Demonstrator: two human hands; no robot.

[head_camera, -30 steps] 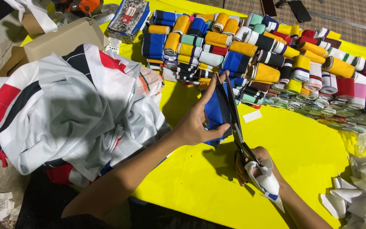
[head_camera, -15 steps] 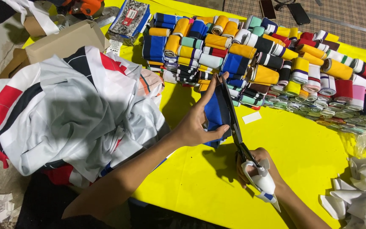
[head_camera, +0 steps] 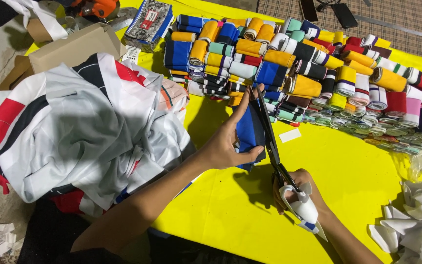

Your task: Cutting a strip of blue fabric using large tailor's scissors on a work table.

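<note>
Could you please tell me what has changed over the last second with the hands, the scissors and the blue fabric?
Very little. The scissors have worked slightly further along the blue fabric. The left hand still holds the fabric up, and the right hand still grips the scissor handles. The rolls, the cloth pile and the yellow sheet stayed put.

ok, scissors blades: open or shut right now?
Nearly shut. The scissors blades lie together as one dark line along the blue fabric piece held by the left hand; right hand grips the handles.

Folded blue fabric piece [head_camera: 249, 134] upright between closing scissors [head_camera: 274, 151] blades
</note>
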